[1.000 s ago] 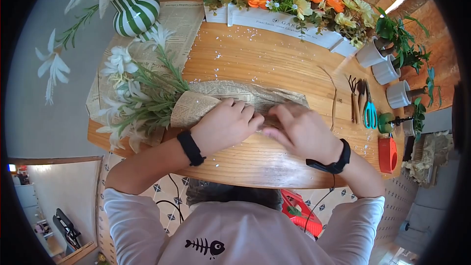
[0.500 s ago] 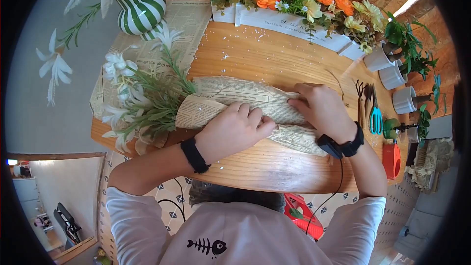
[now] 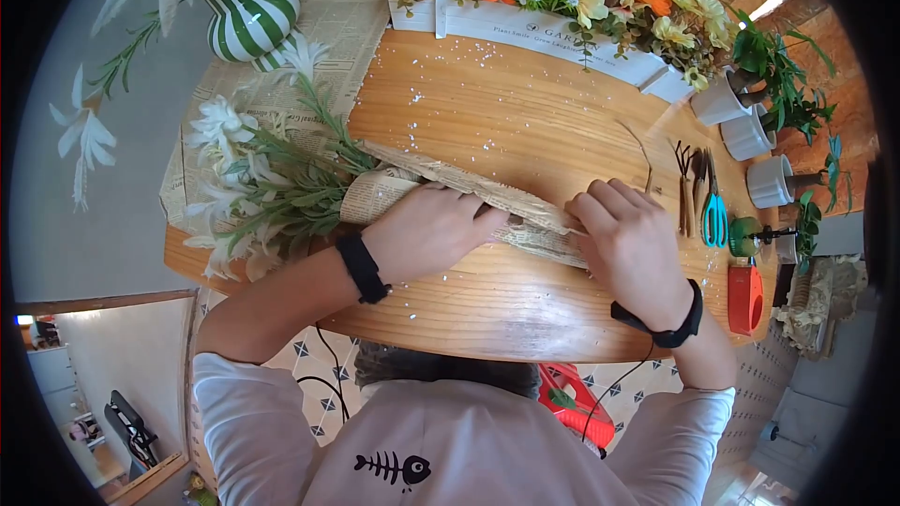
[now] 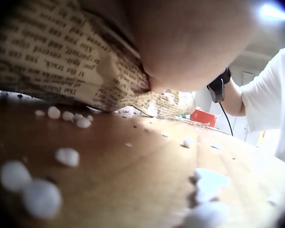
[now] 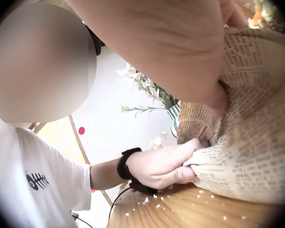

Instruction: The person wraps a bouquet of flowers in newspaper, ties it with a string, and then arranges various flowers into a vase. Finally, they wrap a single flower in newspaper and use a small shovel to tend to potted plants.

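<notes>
On the table's [image 3: 450, 319] near side, the left hand [image 3: 427, 236] pinches the middle of the newspaper wrap [image 3: 375, 195]; the right hand [image 3: 633, 248] grips its right end. The wrap's long axis slants far-left toward the white flowers [image 3: 221, 124], nearer the left hand.

The newspaper wrap [image 3: 539, 236] in my fingers is matt, creased printed paper. Under it, the tabletop [image 3: 469, 309] is smooth wood with a soft sheen. The striped vase [image 3: 253, 23] looks glossy. My wristbands [image 3: 361, 267] look like dull black cloth, my shirt [image 3: 469, 440] like soft, matt cloth.
</notes>
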